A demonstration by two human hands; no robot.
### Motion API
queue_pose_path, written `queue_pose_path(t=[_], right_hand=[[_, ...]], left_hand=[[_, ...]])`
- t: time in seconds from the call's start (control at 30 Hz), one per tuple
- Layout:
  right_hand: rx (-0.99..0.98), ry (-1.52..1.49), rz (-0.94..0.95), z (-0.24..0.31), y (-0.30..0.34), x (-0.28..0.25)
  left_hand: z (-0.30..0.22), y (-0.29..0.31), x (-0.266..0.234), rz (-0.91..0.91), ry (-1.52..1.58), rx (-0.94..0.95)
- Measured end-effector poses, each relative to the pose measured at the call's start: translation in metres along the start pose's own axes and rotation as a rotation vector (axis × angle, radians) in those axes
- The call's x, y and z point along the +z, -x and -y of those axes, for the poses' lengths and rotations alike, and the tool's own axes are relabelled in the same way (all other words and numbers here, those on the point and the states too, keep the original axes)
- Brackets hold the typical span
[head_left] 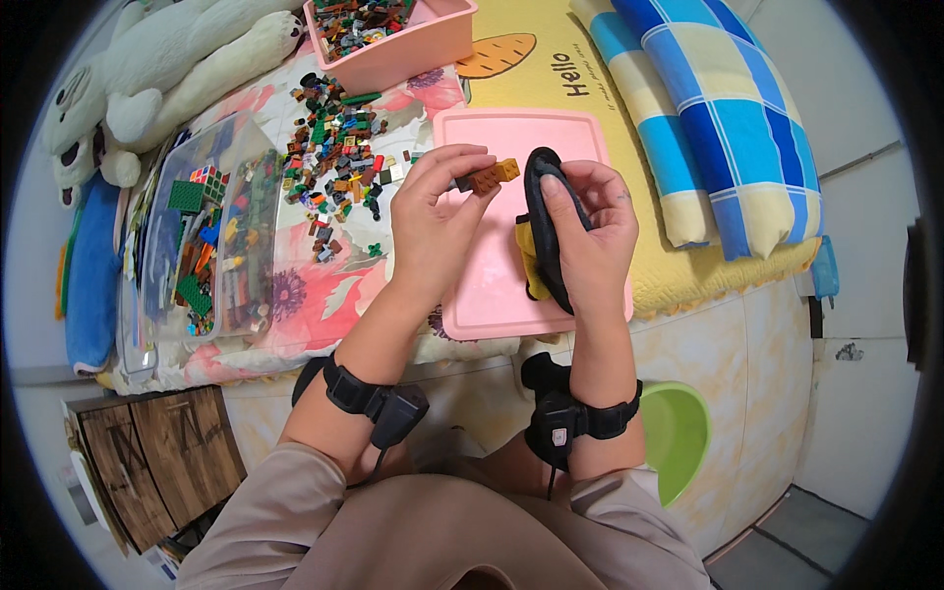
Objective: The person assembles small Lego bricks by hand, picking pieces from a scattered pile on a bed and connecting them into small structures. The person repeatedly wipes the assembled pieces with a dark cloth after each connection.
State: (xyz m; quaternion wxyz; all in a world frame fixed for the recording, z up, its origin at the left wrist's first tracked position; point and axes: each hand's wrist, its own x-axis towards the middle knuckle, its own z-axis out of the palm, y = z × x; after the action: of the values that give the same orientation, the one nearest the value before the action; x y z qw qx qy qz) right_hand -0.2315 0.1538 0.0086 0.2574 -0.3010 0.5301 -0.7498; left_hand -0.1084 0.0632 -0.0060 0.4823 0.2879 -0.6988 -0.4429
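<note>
"Brown brick (pixel 487 178), studded, yellow at its right end, dark at its left. Where is it?"

"In the left hand (pixel 429 216), over the pink lid (pixel 482 285). Thumb and fingertips pinch the dark end, a narrow hold; the yellow end sticks out free."

"Other side?"

"Right hand (pixel 602 234) holds a black oval (pixel 547 234). Thumb laid along its face, fingers at its right side, closed to the oval's thickness."

"How do the two lie?"

"Brick just left of the oval, yellow end pointing at its upper part. Axes nearly crosswise: brick runs left to right with a slight rise; oval runs away from the body, near end leaning right. A small gap shows between them. Depth, I can't judge."

"Nearer hand?"

"Left to the brick, right to the oval. Both sit close together."

"Looks?"

"Brick: short, hard, blocky bar, studs showing. Oval: long, slim, matte, rounded at both ends, with a yellow part (pixel 526 248) on its left side. What it is, I can't tell."
</note>
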Motion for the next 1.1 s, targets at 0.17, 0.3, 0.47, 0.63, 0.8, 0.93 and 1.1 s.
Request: queue_pose_path(t=[0.17, 0.3, 0.47, 0.63, 0.8, 0.93, 1.1], right_hand=[[-0.042, 0.308, 0.006, -0.002, -0.001, 0.006], [-0.21, 0.482, 0.024, -0.005, 0.0, 0.01], [0.036, 0.303, 0.054, -0.002, -0.003, 0.005], [0.345, -0.065, 0.098, 0.002, -0.007, -0.004], [0.381, -0.167, -0.005, 0.0, -0.009, -0.002], [0.323, -0.194, -0.063, 0.0, -0.01, 0.001], [0.242, 0.104, 0.022, -0.003, -0.006, 0.005]], left_hand=[[-0.005, 0.007, 0.002, 0.034, -0.123, 0.097], [-0.007, 0.007, 0.0, 0.007, -0.211, 0.167], [-0.006, 0.006, 0.0, 0.033, -0.102, 0.117], [-0.007, 0.003, -0.002, 0.124, -0.017, 0.045], [-0.006, 0.002, -0.002, 0.04, -0.381, 0.338], [-0.001, 0.001, 0.001, 0.07, 0.091, -0.073], [0.004, 0.004, -0.003, 0.119, -0.083, 0.02]])
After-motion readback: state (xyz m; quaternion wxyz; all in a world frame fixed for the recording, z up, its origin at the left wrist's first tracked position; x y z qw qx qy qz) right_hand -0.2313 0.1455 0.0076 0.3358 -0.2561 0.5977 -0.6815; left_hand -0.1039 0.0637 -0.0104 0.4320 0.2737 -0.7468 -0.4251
